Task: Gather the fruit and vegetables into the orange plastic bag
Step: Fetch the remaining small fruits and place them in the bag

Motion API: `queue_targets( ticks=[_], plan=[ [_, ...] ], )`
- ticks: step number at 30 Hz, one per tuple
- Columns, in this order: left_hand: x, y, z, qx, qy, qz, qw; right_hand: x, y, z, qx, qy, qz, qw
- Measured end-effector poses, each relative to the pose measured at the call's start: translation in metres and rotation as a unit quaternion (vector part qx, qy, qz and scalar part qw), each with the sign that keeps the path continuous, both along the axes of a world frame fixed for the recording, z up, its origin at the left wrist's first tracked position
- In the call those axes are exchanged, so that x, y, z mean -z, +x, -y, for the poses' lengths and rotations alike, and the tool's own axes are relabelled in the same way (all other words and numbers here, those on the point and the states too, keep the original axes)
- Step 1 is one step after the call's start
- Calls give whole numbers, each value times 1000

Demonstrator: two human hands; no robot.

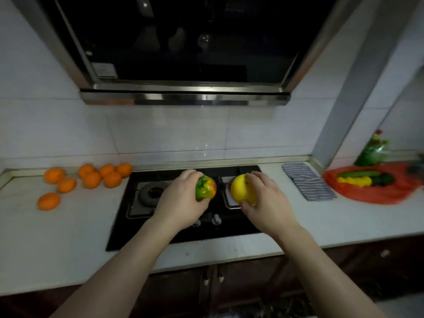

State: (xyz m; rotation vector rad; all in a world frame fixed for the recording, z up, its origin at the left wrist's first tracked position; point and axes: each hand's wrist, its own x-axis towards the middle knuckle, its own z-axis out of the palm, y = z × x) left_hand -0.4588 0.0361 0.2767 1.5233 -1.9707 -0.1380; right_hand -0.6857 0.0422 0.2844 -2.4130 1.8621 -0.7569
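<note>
Orange bag, striped blue-white cloth, orange tangerines.

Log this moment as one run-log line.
left hand: holds green-red tomato | right hand: holds yellow fruit | both above stove | orange bag: right counter, part-filled | oranges: left counter
</note>
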Motion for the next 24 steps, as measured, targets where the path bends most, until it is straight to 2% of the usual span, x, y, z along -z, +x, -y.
queue_targets(
  ticks=[12,24],
  plan=[
    [-5,-208,8,100,-3,-7,995,-10,-199,-37,100,-4,-7,995],
    [10,-382,68,227,13,4,974,2,-351,-43,242,24,-29,969]
  ],
)
